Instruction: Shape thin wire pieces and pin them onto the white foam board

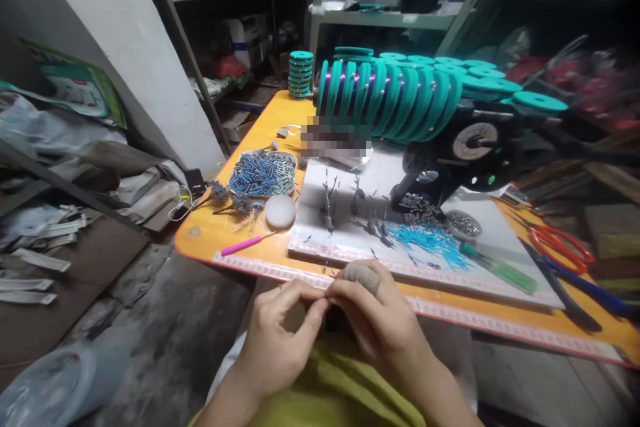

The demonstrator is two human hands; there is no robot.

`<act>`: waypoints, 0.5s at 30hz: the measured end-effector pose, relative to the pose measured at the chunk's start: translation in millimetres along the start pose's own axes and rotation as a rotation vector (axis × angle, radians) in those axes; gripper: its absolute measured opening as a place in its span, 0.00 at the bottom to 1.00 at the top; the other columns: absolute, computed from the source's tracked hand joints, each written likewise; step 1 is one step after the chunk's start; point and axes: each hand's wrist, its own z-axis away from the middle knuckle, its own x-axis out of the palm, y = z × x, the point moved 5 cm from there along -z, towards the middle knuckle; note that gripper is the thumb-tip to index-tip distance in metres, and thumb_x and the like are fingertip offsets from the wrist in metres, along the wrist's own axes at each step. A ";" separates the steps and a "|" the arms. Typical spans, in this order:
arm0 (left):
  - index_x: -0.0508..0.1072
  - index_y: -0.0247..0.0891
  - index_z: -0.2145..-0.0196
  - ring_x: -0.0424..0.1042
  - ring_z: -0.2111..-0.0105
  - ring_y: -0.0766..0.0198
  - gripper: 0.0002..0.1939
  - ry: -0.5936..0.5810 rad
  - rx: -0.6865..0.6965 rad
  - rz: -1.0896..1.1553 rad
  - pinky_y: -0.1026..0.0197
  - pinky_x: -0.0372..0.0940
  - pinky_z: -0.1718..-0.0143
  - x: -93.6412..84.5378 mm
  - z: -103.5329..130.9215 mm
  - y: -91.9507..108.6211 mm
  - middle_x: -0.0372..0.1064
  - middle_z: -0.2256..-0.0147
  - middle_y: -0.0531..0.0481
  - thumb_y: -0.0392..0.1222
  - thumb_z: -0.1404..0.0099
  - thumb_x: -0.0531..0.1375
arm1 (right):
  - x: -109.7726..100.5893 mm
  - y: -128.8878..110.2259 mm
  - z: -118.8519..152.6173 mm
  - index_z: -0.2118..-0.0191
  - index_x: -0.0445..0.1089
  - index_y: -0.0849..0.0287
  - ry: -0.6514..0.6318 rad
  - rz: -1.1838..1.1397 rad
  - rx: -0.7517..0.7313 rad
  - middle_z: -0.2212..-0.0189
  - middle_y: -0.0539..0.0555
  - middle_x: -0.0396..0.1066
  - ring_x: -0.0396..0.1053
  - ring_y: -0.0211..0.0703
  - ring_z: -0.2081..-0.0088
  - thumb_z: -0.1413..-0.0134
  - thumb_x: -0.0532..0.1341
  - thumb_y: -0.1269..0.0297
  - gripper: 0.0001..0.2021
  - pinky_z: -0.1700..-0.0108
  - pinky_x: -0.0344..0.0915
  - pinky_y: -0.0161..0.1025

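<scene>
My left hand (pixel 280 327) and my right hand (pixel 380 307) meet fingertip to fingertip in front of the table's near edge. Both are closed in a pinch, and what lies between the fingers is too small or hidden to name. A grey wrap (pixel 363 277) covers one finger of the right hand. Just beyond the fingertips is the white board (pixel 320 240), with thin dark wired pieces (pixel 329 210) on it. To their right lies a pile of light blue tubes or wires (pixel 435 243). A pink-handled tool (pixel 243 245) rests left of the board.
A tray of small blue pieces (pixel 260 173) and a round white lid (pixel 280 212) stand at left. Green spools (pixel 390 100) sit on a black machine (pixel 450 167). A green-handled screwdriver (pixel 505 270), orange-handled scissors (pixel 560 247) and blue-handled pliers (pixel 595 293) lie at right.
</scene>
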 end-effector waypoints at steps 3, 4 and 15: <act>0.71 0.40 0.67 0.72 0.70 0.67 0.05 0.027 0.029 0.006 0.66 0.66 0.64 2.0 1.7 1.7 0.73 0.71 0.54 0.31 0.37 0.59 | -5.5 5.1 2.2 0.52 0.69 0.62 -0.038 -0.054 0.005 0.62 0.59 0.68 0.62 0.47 0.57 0.41 0.57 0.80 0.13 0.58 0.67 0.43; 0.71 0.40 0.68 0.72 0.70 0.67 0.05 0.040 0.024 0.014 0.66 0.66 0.65 2.7 2.4 1.2 0.73 0.71 0.54 0.31 0.37 0.59 | -7.8 7.0 3.3 0.49 0.68 0.62 -0.038 -0.041 0.001 0.60 0.59 0.68 0.62 0.47 0.56 0.41 0.57 0.80 0.15 0.58 0.67 0.43; 0.74 0.37 0.71 0.70 0.78 0.68 0.07 0.129 -0.260 0.350 0.68 0.66 0.75 12.9 8.5 -19.8 0.73 0.75 0.52 0.40 0.36 0.61 | -52.2 8.3 26.8 0.43 0.66 0.58 0.276 0.357 -0.017 0.54 0.60 0.69 0.65 0.55 0.51 0.51 0.65 0.81 0.28 0.48 0.63 0.57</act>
